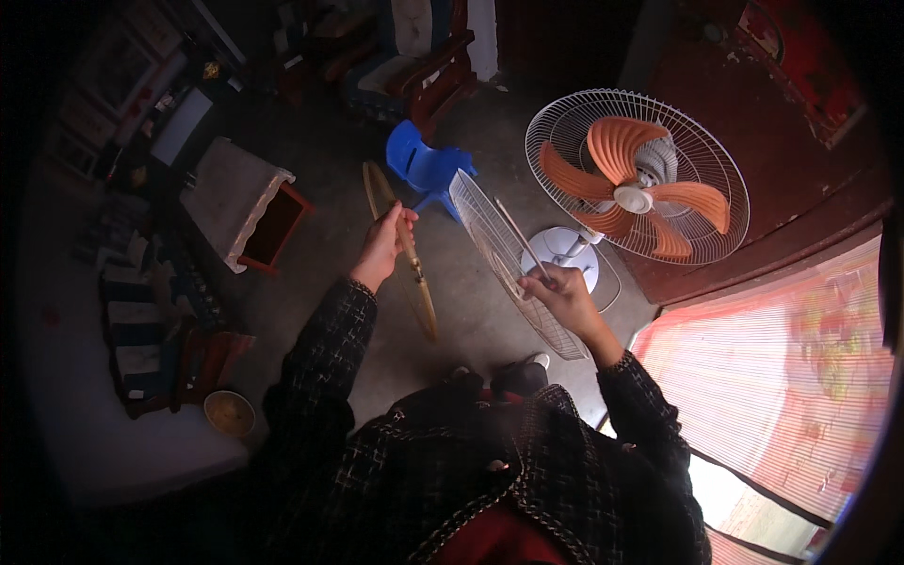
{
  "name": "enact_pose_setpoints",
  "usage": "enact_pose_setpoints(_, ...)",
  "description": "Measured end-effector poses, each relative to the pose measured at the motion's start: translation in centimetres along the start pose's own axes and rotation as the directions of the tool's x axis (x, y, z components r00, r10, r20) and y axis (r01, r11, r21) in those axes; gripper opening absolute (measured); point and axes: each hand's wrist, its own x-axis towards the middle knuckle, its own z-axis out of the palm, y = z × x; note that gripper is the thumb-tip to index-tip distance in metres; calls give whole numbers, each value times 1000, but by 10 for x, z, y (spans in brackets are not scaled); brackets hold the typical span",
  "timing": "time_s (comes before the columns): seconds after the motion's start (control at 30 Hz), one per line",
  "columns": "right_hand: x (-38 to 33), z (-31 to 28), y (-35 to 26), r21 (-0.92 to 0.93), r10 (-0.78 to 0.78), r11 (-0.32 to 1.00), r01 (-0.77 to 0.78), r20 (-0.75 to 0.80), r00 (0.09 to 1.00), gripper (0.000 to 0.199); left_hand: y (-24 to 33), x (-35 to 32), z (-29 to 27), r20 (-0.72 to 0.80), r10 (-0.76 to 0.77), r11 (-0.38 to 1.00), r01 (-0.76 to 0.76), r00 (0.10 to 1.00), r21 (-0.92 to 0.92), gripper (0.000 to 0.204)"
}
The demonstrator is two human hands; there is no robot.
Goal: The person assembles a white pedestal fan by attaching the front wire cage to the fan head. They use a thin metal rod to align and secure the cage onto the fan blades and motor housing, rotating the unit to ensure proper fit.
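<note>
Head view: left hand (381, 247) fist-wraps a thin tan ring band (405, 254); right hand (563, 294) pinches the loose white front grille (504, 259), held in the air beside the standing fan (637, 176). Risk: one-handed rim grip may slip, grille drops to the floor (471, 320) or knocks the bare orange blades (621, 169).

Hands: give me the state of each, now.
Left hand: closed around a tan ring band.
Right hand: fingers closed on the white wire fan guard.
</note>
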Motion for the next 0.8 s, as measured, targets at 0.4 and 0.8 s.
enact_pose_setpoints(0.4,31,71,30,142,81,989,-50,-223,971,22,12,-53,29,328,-117,993,121,937,6,19)
enact_pose_setpoints(0.8,31,79,-3,309,200,930,-198,25,979,36,-1,-63,29,394,-123,963,206,911,-175,11)
